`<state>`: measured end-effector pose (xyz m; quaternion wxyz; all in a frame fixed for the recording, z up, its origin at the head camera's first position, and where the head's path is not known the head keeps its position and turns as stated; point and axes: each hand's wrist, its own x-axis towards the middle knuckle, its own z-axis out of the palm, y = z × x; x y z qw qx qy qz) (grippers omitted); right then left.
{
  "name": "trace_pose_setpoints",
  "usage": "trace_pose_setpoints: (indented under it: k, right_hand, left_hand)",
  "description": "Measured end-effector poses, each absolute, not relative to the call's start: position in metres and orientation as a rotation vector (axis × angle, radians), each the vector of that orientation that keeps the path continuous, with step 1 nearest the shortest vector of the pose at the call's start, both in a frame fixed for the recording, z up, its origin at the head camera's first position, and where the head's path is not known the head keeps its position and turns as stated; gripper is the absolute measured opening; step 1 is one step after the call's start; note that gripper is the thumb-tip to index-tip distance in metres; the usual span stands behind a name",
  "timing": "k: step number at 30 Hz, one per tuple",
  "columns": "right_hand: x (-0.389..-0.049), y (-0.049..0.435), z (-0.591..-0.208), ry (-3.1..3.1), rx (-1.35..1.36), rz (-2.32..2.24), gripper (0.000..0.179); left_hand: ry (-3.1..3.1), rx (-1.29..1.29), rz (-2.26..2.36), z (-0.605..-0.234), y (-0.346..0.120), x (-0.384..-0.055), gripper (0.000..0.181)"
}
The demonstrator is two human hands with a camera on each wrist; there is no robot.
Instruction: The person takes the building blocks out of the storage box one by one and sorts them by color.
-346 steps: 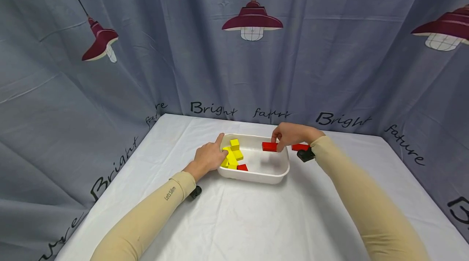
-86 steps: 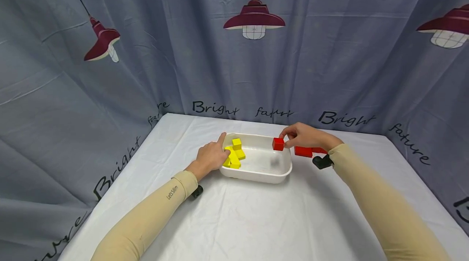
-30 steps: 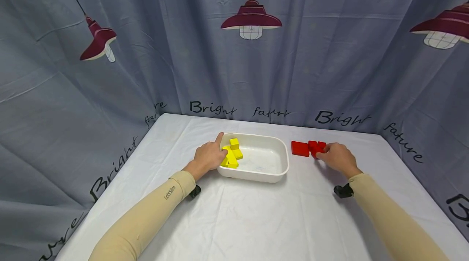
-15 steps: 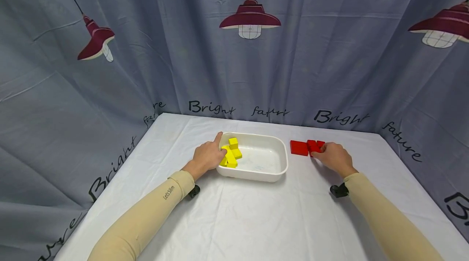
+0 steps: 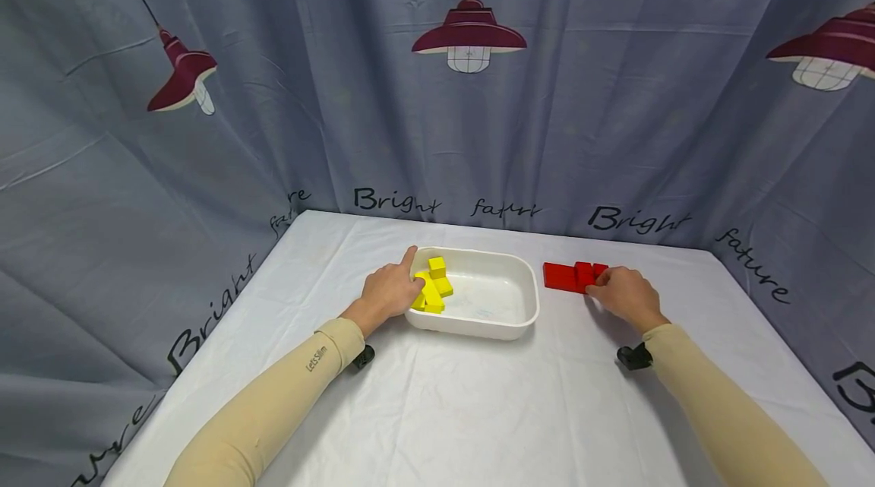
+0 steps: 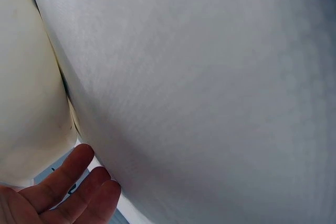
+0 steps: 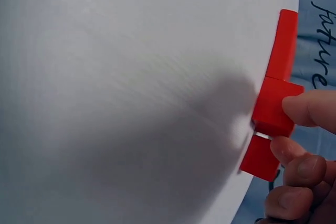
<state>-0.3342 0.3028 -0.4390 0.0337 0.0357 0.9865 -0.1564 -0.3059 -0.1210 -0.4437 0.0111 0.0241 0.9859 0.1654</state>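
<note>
My left hand (image 5: pixel 386 291) holds the left wall of a white plastic tub (image 5: pixel 472 327), its thumb over the rim and index finger stretched along the corner. Several yellow blocks (image 5: pixel 432 297) lie heaped inside the tub's left end. To the right of the tub, my right hand (image 5: pixel 625 295) pinches a red block (image 7: pixel 275 106) between thumb and index finger, low at the table. This block touches a long red block (image 7: pixel 283 45) on one side. A smaller red block (image 7: pixel 261 157) sits on its other side, across a narrow gap. My right fingers partly cover the red group.
A white cloth (image 5: pixel 478 411) covers the table. Behind it hangs a grey-blue curtain (image 5: pixel 369 115) printed with lamps and lettering. Black wrist cameras (image 5: pixel 634 356) sit under both sleeves.
Earlier my right hand carried red blocks over the tub; the red block inside it is gone. Just now my right hand closed the gap between red blocks. The left hand stays put.
</note>
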Motion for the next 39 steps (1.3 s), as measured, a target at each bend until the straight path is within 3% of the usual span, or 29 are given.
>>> trace_pose_setpoints:
  k: [19,39]
  right_hand:
    - [-0.331,0.265,-0.411,3.068,-0.016,-0.610,0.033]
    - [-0.336,0.206,-0.380,2.899,-0.403,-0.735,0.030]
  left_hand:
    - [3.076,0.111,0.534,-0.445,-0.122,-0.306,0.070]
    - [3.068,0.095,0.532,-0.442,-0.122,-0.304,0.071]
